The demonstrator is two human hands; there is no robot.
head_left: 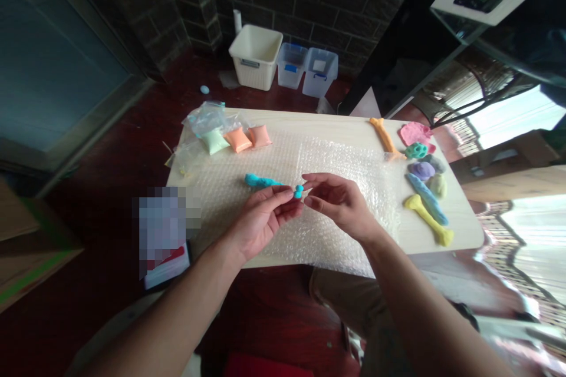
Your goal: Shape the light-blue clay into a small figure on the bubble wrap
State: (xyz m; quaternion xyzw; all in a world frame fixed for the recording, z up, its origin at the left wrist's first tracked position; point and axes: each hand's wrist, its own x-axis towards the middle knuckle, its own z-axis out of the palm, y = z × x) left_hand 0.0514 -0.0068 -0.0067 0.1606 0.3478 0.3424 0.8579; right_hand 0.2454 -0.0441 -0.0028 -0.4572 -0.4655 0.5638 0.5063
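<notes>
Between the thumb and fingers of my left hand (265, 215) is a small knobbed lump of turquoise modelling clay (299, 191). A longer turquoise clay piece (262, 181) with a knobbed end shows just behind that hand. Whether the two join behind my fingers I cannot tell. My right hand (338, 203) is close on the right, its thumb and fingers apart and curved around the small lump, seemingly holding nothing. Both hands are over a sheet of bubble wrap (338, 165) on the pale table (460, 218).
Green, orange and pink clay packets (239, 140) sit at the back left beside a clear plastic bag (207, 118). On the right lie an orange clay bone (385, 136), a yellow clay bone (428, 221), a blue clay strip (427, 197) and several lumps. Bins (255, 59) stand behind.
</notes>
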